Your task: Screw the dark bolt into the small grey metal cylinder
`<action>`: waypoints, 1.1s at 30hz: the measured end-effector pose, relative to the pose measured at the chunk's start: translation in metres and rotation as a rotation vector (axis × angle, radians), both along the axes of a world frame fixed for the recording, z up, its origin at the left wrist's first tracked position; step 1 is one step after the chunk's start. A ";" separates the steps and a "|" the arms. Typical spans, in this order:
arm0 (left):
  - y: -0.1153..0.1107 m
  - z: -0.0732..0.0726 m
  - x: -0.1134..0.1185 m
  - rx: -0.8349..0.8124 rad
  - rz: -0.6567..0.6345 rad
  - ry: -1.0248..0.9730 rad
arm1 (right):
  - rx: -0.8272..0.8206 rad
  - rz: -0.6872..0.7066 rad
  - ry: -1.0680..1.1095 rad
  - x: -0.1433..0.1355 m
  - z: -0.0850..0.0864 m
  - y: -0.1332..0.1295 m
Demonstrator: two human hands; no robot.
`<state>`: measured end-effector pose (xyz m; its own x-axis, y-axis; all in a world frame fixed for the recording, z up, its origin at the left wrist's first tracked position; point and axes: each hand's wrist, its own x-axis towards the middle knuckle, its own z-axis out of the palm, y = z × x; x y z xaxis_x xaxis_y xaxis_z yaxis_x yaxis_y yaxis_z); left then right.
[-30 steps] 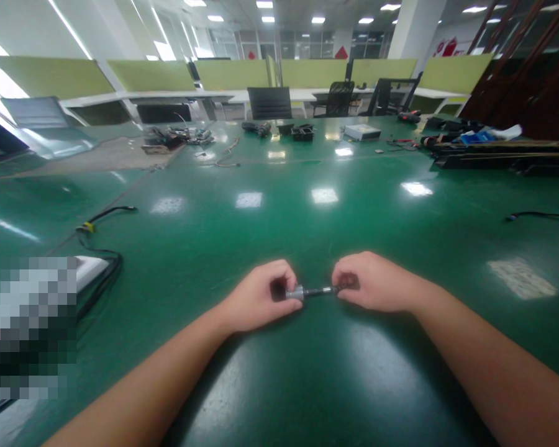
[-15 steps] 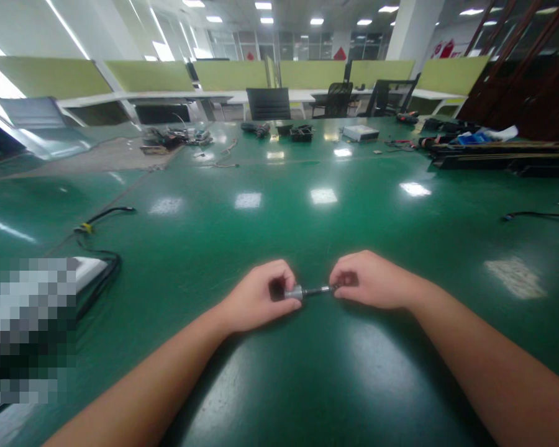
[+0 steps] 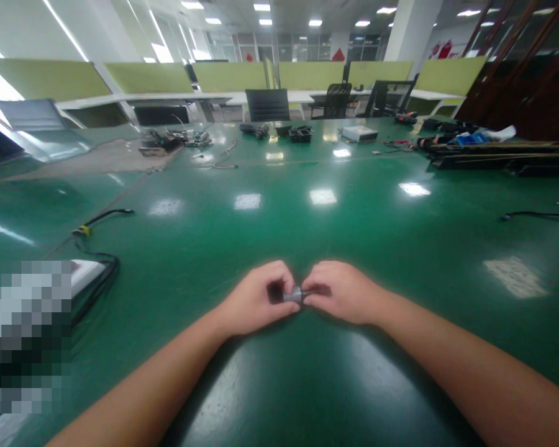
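We have both hands close together, low over the near middle of the green worktop [image 3: 279, 233]. Our left hand [image 3: 256, 301] is pinched on a grey metal cylinder [image 3: 293, 294], thumb below and forefinger curled above, with one end of the piece facing right. From that end a thin dark shaft [image 3: 310, 292] runs into our right hand [image 3: 342, 290], whose fingertips are closed around it just beside the cylinder. The palm hides the rest of the shaft, so we cannot tell how far it reaches. The two hands almost meet at the fingertips, and both forearms come in from the bottom corners.

To our left lie a black cable with a yellow tie [image 3: 84, 230] and a white-edged object [image 3: 87, 274], mostly blurred out by blocks. Another black cable [image 3: 540, 215] enters from the right edge. Toward the far side of the worktop we see a tangle of parts and wires [image 3: 177, 137], a flat white box [image 3: 358, 133] and a stack of long black pieces [image 3: 494, 158]. Beyond stands a black office chair [image 3: 266, 104].
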<state>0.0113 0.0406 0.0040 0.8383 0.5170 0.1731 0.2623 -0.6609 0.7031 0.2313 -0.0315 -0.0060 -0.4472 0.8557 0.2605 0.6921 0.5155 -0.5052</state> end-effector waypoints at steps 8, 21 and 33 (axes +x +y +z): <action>-0.002 0.002 0.000 -0.031 -0.012 -0.014 | 0.010 0.022 0.001 0.004 0.000 -0.003; -0.004 0.004 0.001 -0.007 0.066 0.052 | -0.009 0.009 0.023 0.003 0.000 -0.006; -0.006 0.010 0.006 -0.068 0.114 0.008 | 0.013 0.014 0.033 0.004 0.002 -0.006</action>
